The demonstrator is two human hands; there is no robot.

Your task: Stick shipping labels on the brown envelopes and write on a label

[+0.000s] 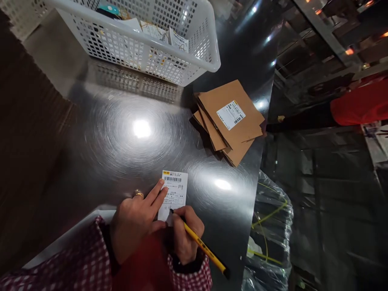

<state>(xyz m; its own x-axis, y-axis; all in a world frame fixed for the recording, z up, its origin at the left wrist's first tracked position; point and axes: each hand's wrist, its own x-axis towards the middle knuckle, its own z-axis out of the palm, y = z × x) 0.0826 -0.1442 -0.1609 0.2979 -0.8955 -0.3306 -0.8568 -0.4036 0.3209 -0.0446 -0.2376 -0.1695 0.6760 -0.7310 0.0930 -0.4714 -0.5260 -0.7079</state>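
Note:
A white printed slip (176, 190) with a barcode and a yellow logo lies on the shiny metal table. My left hand (136, 218) rests on its left side, fingers stretched out and pressing the paper flat; a ring shows on one finger. In my right hand (187, 234) is a yellow pen (206, 250), its dark tip touching the lower part of the slip. Handwritten marks stand beside that tip and also near the slip's upper right.
A white perforated plastic basket (145, 52) holding tags and papers stands at the back. Several brown cardboard mailers (212, 105) are stacked near the table's right edge. Beyond that edge are a clear plastic-wrapped bundle (269, 234) and a person's red garment (360, 103).

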